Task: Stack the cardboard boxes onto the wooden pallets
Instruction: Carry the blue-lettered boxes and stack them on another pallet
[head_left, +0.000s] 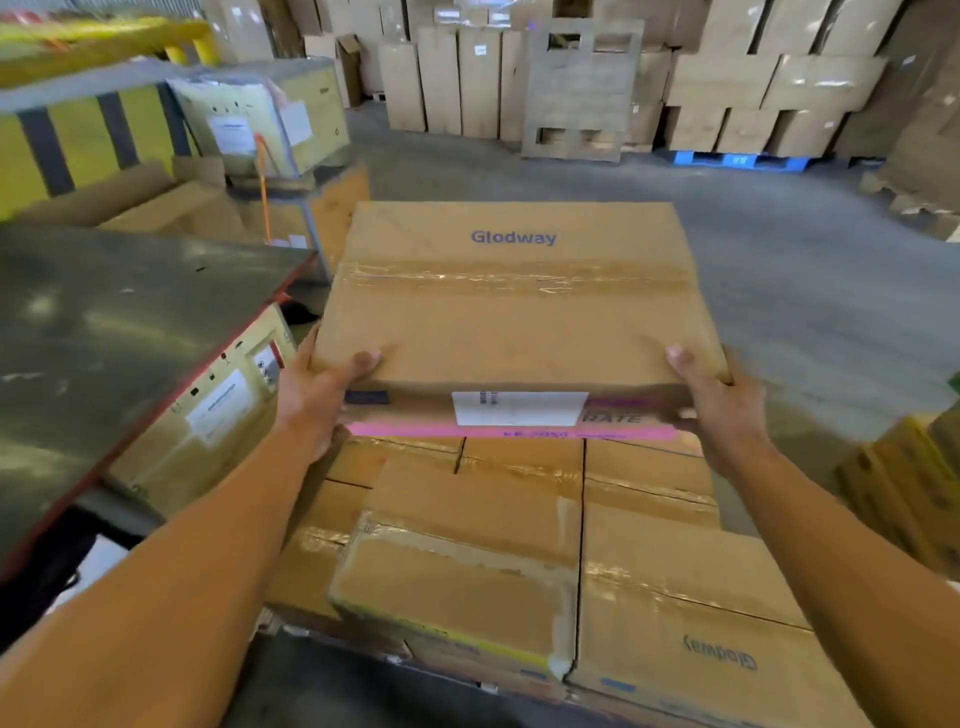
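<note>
Clutter outboard of left grip (322, 387): grey sheet (130, 322) lying over labelled cartons, near the load but apart from it. Left grip clamps the near-left corner of the Glodway box (514, 306), thumb on top, fingers hidden beneath. Box hangs roughly level between the grips and reaches away from them, above the stacked boxes (467, 571); contact underneath cannot be told. Corner hold probably keeps the underside free to land flat. Right grip (722, 400) grasps the near-right corner the same way. Pallet not discernible under the layer.
</note>
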